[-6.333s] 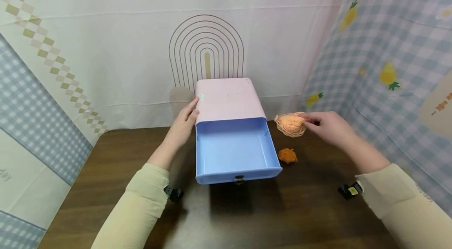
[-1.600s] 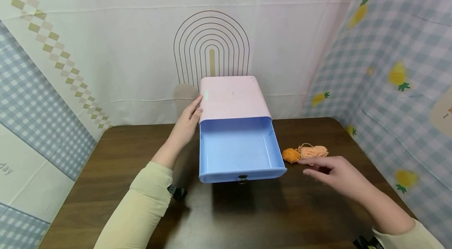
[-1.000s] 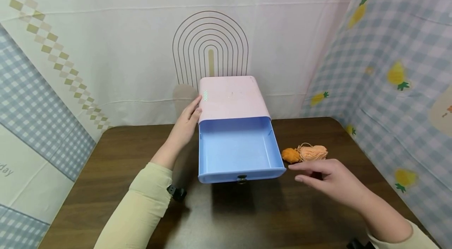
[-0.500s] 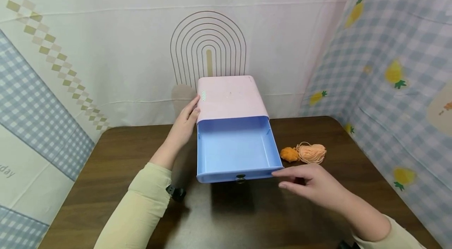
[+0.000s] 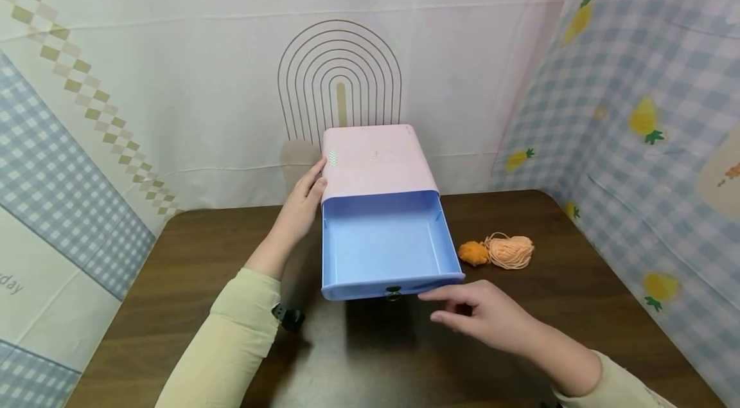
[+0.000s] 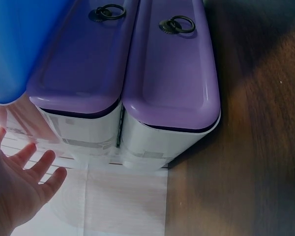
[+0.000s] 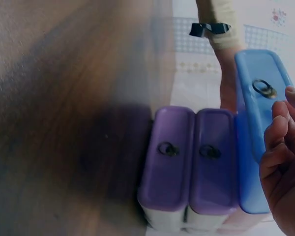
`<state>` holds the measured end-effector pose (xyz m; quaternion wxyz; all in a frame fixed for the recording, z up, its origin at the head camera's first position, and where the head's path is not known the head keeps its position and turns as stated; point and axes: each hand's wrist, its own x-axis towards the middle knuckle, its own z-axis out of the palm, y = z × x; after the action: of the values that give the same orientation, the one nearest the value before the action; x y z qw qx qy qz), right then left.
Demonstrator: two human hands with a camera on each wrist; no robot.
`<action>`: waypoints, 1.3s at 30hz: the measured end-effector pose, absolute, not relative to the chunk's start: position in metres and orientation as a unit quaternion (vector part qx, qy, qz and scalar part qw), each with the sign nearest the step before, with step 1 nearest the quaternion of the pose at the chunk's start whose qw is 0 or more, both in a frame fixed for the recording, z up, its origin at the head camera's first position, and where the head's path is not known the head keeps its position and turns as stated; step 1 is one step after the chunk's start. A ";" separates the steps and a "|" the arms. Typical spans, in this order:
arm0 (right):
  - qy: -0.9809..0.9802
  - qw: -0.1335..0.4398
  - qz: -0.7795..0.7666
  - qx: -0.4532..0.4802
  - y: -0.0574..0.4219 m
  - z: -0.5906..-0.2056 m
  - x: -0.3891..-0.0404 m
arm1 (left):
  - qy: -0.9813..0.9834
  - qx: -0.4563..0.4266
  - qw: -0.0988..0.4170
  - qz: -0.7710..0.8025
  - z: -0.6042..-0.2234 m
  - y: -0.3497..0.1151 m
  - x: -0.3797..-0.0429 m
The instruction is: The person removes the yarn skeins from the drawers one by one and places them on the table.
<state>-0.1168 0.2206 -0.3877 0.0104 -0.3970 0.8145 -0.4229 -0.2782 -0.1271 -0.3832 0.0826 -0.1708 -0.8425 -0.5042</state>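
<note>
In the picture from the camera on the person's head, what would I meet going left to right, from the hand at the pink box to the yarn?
Left hand → open blue drawer → orange yarn → peach yarn.

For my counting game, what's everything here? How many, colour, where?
table: one, brown, underneath
blue drawer: one, blue, pulled out
purple drawers: two, purple, below blue
pink casing: one, pink, top
white casings: two, white, below
ring pulls: three, dark, drawer fronts
orange yarn: one, orange, on table
peach yarn: one, peach, beside orange
cloth: count unclear, white/blue, behind
sleeves: two, pale, foreground
strapped device: one, black, left sleeve
left grip: one, bare, against pink casing
right grip: one, bare, near blue drawer
</note>
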 end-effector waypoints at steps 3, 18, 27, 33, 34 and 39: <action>0.816 0.011 -0.418 -0.398 0.216 -0.391 -0.117 | -0.842 -0.172 0.082 -0.505 -0.383 -0.127 -0.278; 0.832 0.034 -0.396 -0.387 0.202 -0.407 -0.116 | -0.839 -0.174 0.087 -0.507 -0.381 -0.128 -0.277; 0.813 0.063 -0.436 -0.379 0.197 -0.412 -0.112 | -0.838 -0.180 0.091 -0.506 -0.384 -0.126 -0.277; 0.789 0.098 -0.483 -0.367 0.195 -0.413 -0.110 | -0.839 -0.177 0.091 -0.507 -0.384 -0.126 -0.277; 0.786 0.107 -0.491 -0.360 0.194 -0.413 -0.110 | -0.839 -0.177 0.091 -0.507 -0.384 -0.126 -0.277; 0.783 0.132 -0.506 -0.337 0.191 -0.412 -0.108 | -0.833 -0.184 0.094 -0.513 -0.385 -0.127 -0.279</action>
<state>-0.1082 0.1909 -0.4121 0.1321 -0.3372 0.7825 -0.5064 -0.2787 -0.1270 -0.3853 0.0937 -0.1840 -0.8329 -0.5134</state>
